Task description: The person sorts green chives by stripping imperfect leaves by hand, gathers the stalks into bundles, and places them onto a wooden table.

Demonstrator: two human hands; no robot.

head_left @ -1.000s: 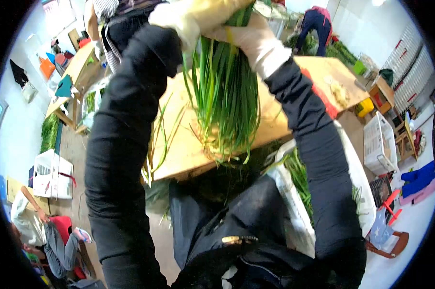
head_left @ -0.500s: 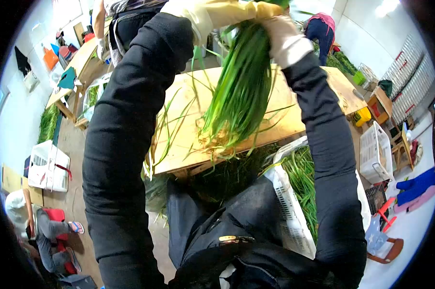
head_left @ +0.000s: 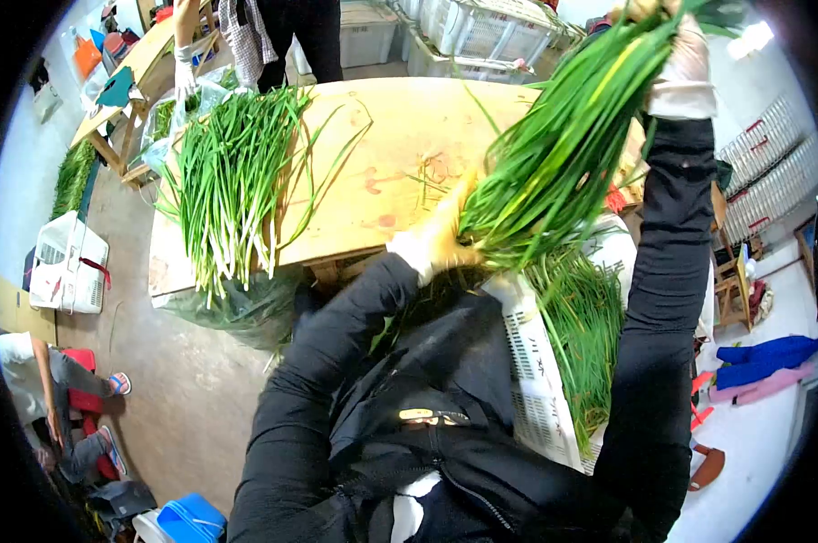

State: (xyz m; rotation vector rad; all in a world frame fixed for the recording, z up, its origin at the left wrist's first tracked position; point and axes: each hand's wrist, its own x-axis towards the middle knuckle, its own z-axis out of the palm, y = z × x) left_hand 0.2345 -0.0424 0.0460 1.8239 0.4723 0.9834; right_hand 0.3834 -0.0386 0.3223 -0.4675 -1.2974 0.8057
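Green bunch [head_left: 563, 136] moved toward right edge of tabletop [head_left: 400, 118] | right hand [head_left: 685, 68]: fingers clamped on it | left hand [head_left: 441, 239]: at lower end, probably for support, grip unclear

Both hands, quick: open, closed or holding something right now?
Left hand: at the green bunch's lower end; open or closed can't be told.
Right hand: closed, holding the bunch near its upper end.
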